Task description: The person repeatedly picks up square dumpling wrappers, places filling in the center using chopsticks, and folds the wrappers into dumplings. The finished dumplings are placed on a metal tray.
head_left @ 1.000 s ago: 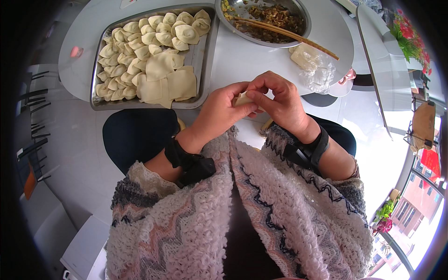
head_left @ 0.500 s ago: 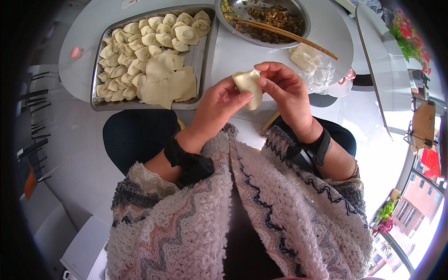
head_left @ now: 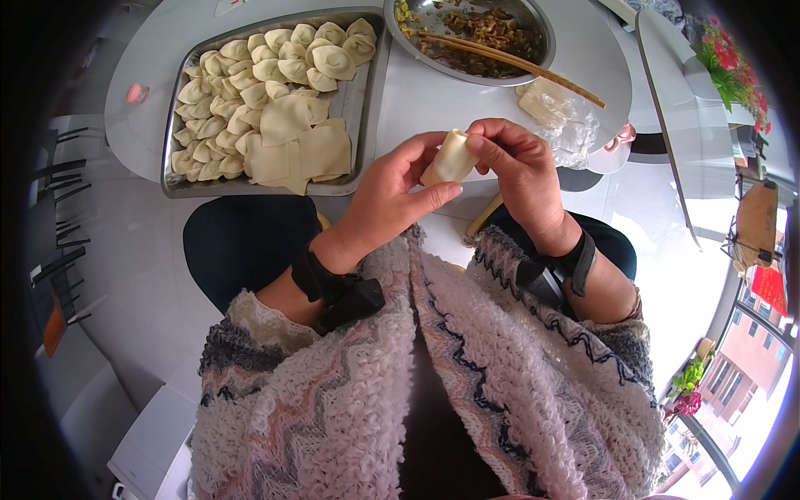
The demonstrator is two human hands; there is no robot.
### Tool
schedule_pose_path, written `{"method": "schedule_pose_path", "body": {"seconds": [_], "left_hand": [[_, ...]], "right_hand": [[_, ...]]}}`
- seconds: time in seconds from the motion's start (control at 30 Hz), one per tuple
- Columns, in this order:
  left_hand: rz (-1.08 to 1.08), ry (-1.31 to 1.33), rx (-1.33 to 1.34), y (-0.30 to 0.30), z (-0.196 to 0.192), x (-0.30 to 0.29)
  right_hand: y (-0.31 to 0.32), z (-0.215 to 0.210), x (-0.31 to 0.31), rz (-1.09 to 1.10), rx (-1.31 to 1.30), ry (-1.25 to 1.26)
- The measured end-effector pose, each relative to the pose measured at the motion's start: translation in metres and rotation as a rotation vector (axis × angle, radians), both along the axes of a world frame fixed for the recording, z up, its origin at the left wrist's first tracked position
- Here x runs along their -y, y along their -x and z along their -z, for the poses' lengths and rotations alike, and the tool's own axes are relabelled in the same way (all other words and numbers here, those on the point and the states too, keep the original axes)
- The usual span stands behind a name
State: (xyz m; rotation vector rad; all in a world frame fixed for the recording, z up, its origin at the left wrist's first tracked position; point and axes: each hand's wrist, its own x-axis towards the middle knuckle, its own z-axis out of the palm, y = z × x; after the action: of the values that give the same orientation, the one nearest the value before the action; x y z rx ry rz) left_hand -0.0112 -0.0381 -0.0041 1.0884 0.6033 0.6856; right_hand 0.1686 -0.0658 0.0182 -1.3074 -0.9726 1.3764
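Observation:
Between my two hands, above the table's near edge, is a pale wonton wrapper (head_left: 452, 158) folded into a narrow roll. My left hand (head_left: 408, 179) supports it from the left, thumb across its lower end and fingers behind. My right hand (head_left: 518, 171) pinches its upper right edge between thumb and fingers. Whether filling lies inside is hidden by the dough. To the left, a metal tray (head_left: 364, 125) holds rows of folded wontons (head_left: 242, 79). Flat square wrappers (head_left: 286, 119) lie in a stack at its near right corner.
Beyond my hands stands a steel bowl (head_left: 543, 62) of chopped filling (head_left: 475, 33), wooden chopsticks (head_left: 517, 62) across its rim. Right of it lies a clear plastic bag (head_left: 567, 125) with pale dough inside. A small pink object (head_left: 137, 93) sits at the table's left. Dark stools (head_left: 242, 237) stand below the edge.
The wrapper has gone from a partly open flap to a tighter roll, standing more upright. My left thumb has slid to its lower end, and my right hand has dropped slightly.

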Motion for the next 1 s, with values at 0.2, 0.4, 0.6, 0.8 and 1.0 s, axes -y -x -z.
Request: {"method": "schedule_pose_path", "body": {"seconds": [0.2, 0.4, 0.6, 0.8, 1.0], "left_hand": [[-0.098, 0.038, 0.036, 0.000, -0.002, -0.002], [-0.289, -0.028, 0.079, 0.003, -0.002, -0.004], [-0.360, -0.042, 0.106, 0.004, -0.001, -0.003], [-0.353, -0.080, 0.055, 0.005, 0.001, -0.003], [-0.374, -0.155, -0.031, 0.005, 0.000, -0.003]], "right_hand": [[-0.001, 0.006, 0.000, 0.102, -0.172, -0.002], [0.005, 0.009, -0.002, 0.141, -0.344, 0.013], [0.008, 0.005, -0.001, 0.111, -0.354, 0.056], [0.011, 0.010, 0.002, 0.115, -0.324, 0.046], [0.013, 0.015, 0.005, 0.130, -0.235, 0.024]]}}
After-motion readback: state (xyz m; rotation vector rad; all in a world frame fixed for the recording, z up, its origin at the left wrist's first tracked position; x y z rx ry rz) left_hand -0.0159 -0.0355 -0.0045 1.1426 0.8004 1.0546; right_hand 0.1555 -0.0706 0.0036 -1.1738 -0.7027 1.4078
